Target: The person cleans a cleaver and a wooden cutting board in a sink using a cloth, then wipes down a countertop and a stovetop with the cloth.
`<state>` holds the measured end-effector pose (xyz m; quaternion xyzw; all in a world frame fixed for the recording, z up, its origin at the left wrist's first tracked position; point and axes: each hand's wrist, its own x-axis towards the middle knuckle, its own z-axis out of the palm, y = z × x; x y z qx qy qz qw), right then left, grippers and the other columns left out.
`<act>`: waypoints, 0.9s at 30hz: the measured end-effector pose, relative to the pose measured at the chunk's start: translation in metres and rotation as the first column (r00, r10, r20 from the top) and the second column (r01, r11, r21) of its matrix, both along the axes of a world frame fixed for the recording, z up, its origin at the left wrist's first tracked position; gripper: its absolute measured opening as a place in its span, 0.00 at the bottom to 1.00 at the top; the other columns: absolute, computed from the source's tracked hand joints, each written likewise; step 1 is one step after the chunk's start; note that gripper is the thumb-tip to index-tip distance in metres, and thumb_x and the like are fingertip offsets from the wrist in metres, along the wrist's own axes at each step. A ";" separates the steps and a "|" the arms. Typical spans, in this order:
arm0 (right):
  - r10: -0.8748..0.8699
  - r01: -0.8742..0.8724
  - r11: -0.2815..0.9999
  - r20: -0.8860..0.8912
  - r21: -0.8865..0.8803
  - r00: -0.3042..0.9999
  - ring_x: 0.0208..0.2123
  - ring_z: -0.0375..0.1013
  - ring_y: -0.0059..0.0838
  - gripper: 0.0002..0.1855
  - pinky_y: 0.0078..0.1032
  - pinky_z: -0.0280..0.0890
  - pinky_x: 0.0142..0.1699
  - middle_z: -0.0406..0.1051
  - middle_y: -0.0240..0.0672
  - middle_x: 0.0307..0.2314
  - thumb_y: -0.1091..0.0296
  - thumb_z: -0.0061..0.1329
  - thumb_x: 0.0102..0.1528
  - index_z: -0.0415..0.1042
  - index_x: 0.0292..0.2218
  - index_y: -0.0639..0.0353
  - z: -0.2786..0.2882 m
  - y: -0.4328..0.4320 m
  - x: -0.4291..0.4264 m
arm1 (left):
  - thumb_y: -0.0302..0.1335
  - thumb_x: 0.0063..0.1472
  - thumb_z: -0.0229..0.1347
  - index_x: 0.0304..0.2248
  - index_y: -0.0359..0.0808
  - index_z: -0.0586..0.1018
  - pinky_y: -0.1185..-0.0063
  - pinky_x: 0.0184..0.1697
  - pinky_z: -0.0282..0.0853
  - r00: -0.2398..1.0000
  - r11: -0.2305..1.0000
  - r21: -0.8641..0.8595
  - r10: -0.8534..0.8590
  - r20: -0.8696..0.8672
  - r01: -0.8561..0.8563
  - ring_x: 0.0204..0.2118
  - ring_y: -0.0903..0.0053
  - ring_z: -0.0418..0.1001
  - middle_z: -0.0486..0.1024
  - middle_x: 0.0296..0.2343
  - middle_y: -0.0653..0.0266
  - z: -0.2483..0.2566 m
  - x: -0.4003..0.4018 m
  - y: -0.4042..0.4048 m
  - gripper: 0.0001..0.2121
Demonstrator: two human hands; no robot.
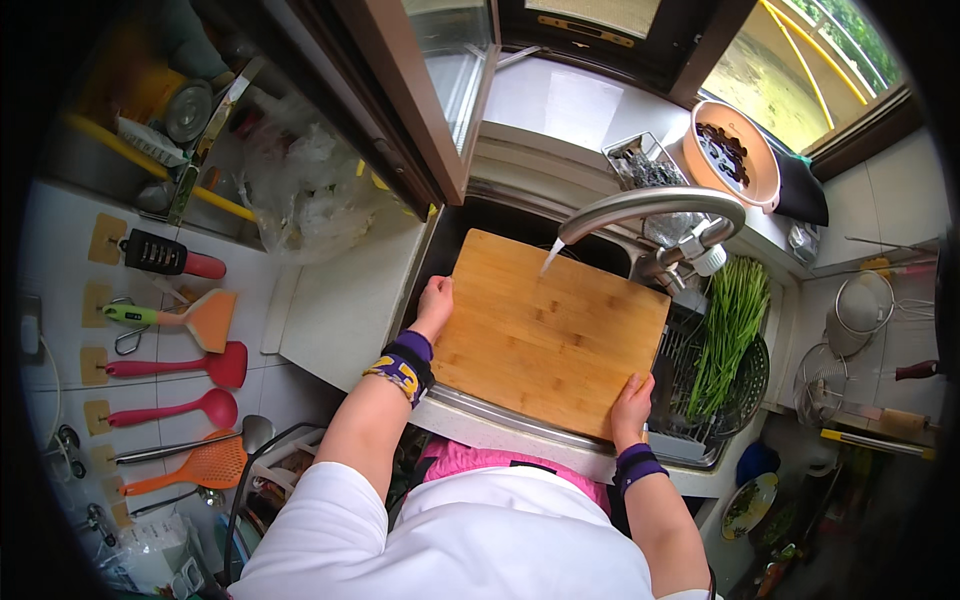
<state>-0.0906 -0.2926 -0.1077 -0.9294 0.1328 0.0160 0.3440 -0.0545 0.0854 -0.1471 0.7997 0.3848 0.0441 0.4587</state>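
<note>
A rectangular wooden cutting board (pixel 547 337) lies slightly turned over the dark kitchen sink (pixel 510 214). My left hand (pixel 436 306) grips its left edge, and my right hand (pixel 631 409) holds its edge near the lower right corner. From the curved metal faucet (pixel 652 202) above, water runs down onto the board near its far edge. Most of the sink basin is hidden under the board. Right of the board, long green stalks (pixel 727 337) lie over a dark colander (pixel 746 386) and a wire rack (pixel 675 375).
An orange basin (pixel 769 169) with dark pieces in liquid stands on the windowsill beside a wire basket (pixel 645 161). An open window sash (pixel 457 97) juts in at the upper left of the sink. Kitchen utensils, among them a red spatula (pixel 225 365), hang on the left wall.
</note>
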 end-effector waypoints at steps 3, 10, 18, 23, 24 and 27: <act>-0.053 0.055 0.994 -0.019 0.097 0.998 0.33 0.66 0.55 0.21 0.39 0.62 0.34 0.68 0.55 0.29 0.55 0.33 0.56 0.57 0.44 0.63 -0.002 0.002 0.000 | 0.37 0.54 0.49 0.33 0.30 0.70 0.77 0.34 0.63 0.999 0.987 -0.157 0.050 0.021 -0.046 0.31 0.72 0.69 0.72 0.27 0.58 0.012 0.009 0.001 0.15; -0.121 0.128 0.976 -0.048 0.177 0.992 0.38 0.64 0.52 0.20 0.37 0.60 0.39 0.66 0.53 0.35 0.55 0.33 0.56 0.57 0.43 0.62 0.001 0.031 0.004 | 0.33 0.55 0.50 0.34 0.31 0.69 0.81 0.36 0.62 0.968 0.977 -0.213 0.040 0.247 0.014 0.32 0.79 0.67 0.71 0.29 0.63 0.047 0.025 0.034 0.13; -0.163 0.177 0.936 -0.071 0.305 0.984 0.39 0.65 0.48 0.20 0.36 0.59 0.42 0.66 0.49 0.36 0.57 0.32 0.56 0.58 0.44 0.60 -0.017 0.045 0.011 | 0.28 0.56 0.48 0.38 0.28 0.66 0.82 0.39 0.61 0.969 0.916 -0.396 0.031 0.244 0.071 0.35 0.79 0.66 0.69 0.33 0.61 0.099 0.015 0.045 0.13; -0.198 0.235 0.915 -0.141 0.327 0.970 0.42 0.63 0.47 0.20 0.35 0.58 0.44 0.64 0.49 0.39 0.59 0.35 0.55 0.57 0.46 0.61 -0.003 0.057 0.019 | 0.27 0.56 0.47 0.39 0.28 0.66 0.80 0.38 0.62 0.971 0.864 -0.503 0.133 0.198 -0.016 0.34 0.78 0.67 0.70 0.32 0.61 0.121 0.007 0.035 0.13; -0.187 0.223 0.920 -0.138 0.323 0.973 0.42 0.62 0.47 0.21 0.35 0.58 0.45 0.63 0.49 0.40 0.59 0.36 0.55 0.56 0.46 0.62 -0.003 0.058 0.020 | 0.27 0.56 0.47 0.39 0.28 0.66 0.80 0.38 0.62 0.972 0.866 -0.501 0.124 0.201 -0.007 0.34 0.78 0.67 0.70 0.32 0.61 0.119 0.007 0.037 0.13; -0.179 0.203 0.925 -0.102 0.321 0.978 0.43 0.61 0.47 0.22 0.34 0.57 0.46 0.62 0.49 0.41 0.60 0.37 0.54 0.54 0.48 0.62 -0.009 0.059 0.019 | 0.28 0.57 0.46 0.37 0.28 0.67 0.81 0.38 0.62 0.970 0.863 -0.505 0.114 0.214 0.010 0.34 0.77 0.67 0.70 0.32 0.61 0.100 0.007 0.047 0.11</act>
